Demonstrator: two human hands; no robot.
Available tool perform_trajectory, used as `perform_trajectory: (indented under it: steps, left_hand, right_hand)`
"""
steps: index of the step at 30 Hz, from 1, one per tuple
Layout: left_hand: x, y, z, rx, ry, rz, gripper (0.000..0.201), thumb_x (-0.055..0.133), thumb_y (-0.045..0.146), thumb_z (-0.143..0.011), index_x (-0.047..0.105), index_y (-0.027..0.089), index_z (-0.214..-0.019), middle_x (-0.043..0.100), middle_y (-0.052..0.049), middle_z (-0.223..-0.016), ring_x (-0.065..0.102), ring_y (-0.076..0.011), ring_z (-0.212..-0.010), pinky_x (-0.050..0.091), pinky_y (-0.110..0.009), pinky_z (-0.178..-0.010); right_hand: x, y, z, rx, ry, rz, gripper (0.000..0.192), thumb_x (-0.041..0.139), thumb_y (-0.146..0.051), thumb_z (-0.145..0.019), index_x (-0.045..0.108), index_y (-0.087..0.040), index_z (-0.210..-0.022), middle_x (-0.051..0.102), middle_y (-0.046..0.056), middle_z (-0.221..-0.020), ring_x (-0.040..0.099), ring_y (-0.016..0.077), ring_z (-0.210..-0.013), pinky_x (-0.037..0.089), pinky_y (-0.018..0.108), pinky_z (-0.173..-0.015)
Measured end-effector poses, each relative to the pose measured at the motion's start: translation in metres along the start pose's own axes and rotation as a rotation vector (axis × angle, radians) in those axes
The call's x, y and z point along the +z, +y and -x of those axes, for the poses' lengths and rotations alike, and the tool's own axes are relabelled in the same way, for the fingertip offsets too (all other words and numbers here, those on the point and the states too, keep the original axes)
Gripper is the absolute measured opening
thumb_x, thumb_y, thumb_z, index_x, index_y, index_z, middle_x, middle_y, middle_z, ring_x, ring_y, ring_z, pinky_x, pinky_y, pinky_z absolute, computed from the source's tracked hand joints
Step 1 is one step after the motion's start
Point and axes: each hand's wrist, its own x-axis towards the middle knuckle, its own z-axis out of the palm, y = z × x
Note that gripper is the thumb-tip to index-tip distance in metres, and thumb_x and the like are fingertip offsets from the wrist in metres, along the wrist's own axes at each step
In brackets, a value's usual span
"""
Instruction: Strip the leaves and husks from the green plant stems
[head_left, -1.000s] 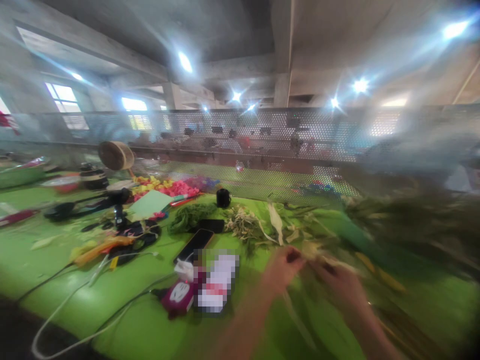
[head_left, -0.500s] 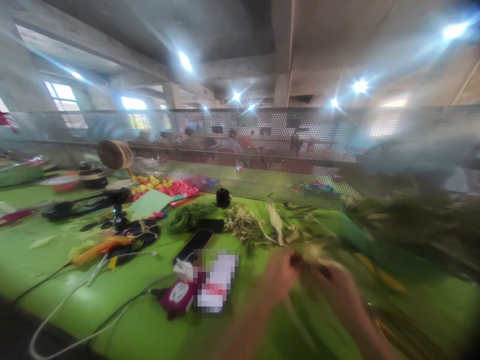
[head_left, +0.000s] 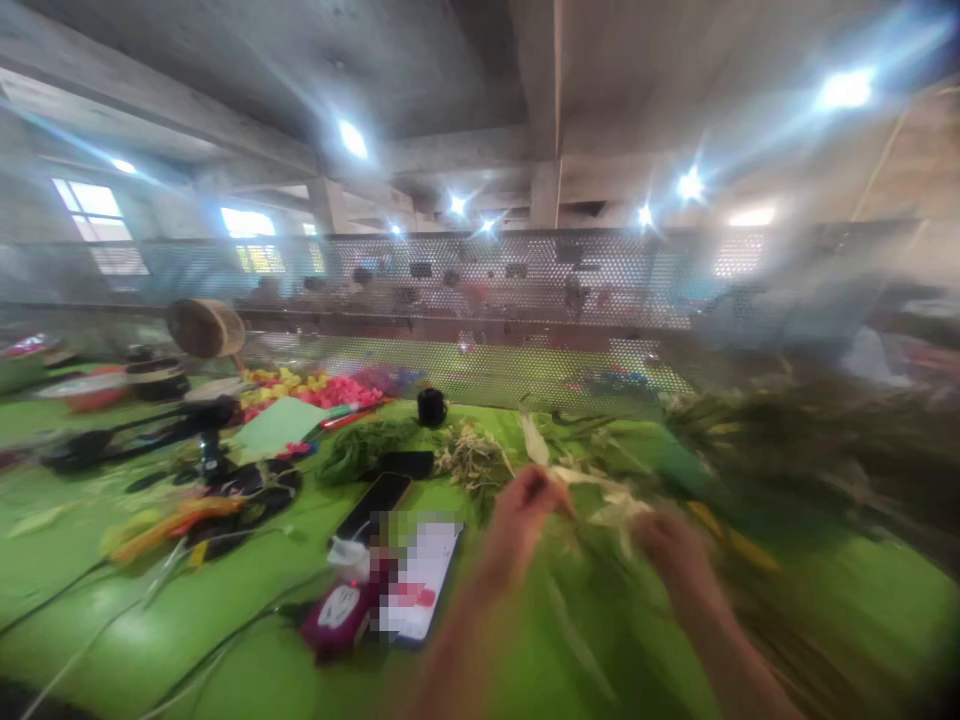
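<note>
My left hand [head_left: 525, 505] is pinched closed over the green table [head_left: 517, 680], beside some pale dried-looking leaves. What its fingers hold, if anything, is too blurred to make out. To its right, my right hand [head_left: 667, 545] is closed at the edge of a pale cream leaf piece [head_left: 619, 508], which sticks out from the fingers toward the left hand. Behind the hands stands an upright pale leaf [head_left: 534, 438]. A bunch of small cream sprigs [head_left: 472, 455] lies to the left of it. Under the hands a thin pale strip [head_left: 577, 640] lies on the table.
A phone with a lit screen [head_left: 421, 580], a maroon power bank [head_left: 341, 615] and a dark phone [head_left: 371, 505] lie left of my hands. An orange glue gun [head_left: 176, 525] with cables is farther left. Dark green foliage [head_left: 795, 450] fills the right. A perforated metal screen [head_left: 480, 290] stands behind.
My hands have moved apart, the left one up and to the left. The pale leaf piece now shows between them. The whole view has shifted slightly.
</note>
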Motion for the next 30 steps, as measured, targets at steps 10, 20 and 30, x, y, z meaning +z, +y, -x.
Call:
perform_trajectory:
  steps: [10,20,30]
  left_hand:
    - [-0.038,-0.006,-0.017,-0.024,0.324,0.277,0.028,0.079,0.033,-0.066,0.06,0.018,-0.08,0.061,0.003,-0.07,0.054,-0.0082,-0.058,0.043,-0.022,-0.06]
    - [0.013,-0.064,0.002,-0.328,0.025,-0.096,0.028,0.069,0.039,-0.072,0.062,0.017,-0.088,0.062,-0.004,-0.082,0.057,-0.0172,-0.076,0.043,-0.028,-0.067]
    - [0.011,-0.077,0.003,-0.283,-0.051,-0.033,0.036,0.067,0.042,-0.076,0.066,0.018,-0.102,0.067,-0.006,-0.093,0.059,-0.0201,-0.086,0.045,-0.032,-0.083]
  right_hand:
    - [0.001,-0.011,0.006,0.163,-0.092,-0.267,0.033,0.07,-0.053,-0.063,0.063,-0.021,-0.068,0.063,-0.001,-0.061,0.054,0.0148,-0.055,0.042,0.026,-0.052]
    - [0.019,-0.029,0.028,0.285,-0.24,-0.216,0.037,0.075,-0.057,-0.057,0.064,-0.021,-0.062,0.065,0.001,-0.052,0.058,0.0193,-0.05,0.041,0.028,-0.048]
    - [0.017,-0.047,0.03,0.159,-0.198,-0.046,0.036,0.07,-0.056,-0.056,0.065,-0.02,-0.053,0.064,0.003,-0.05,0.063,0.0238,-0.061,0.047,0.029,-0.056]
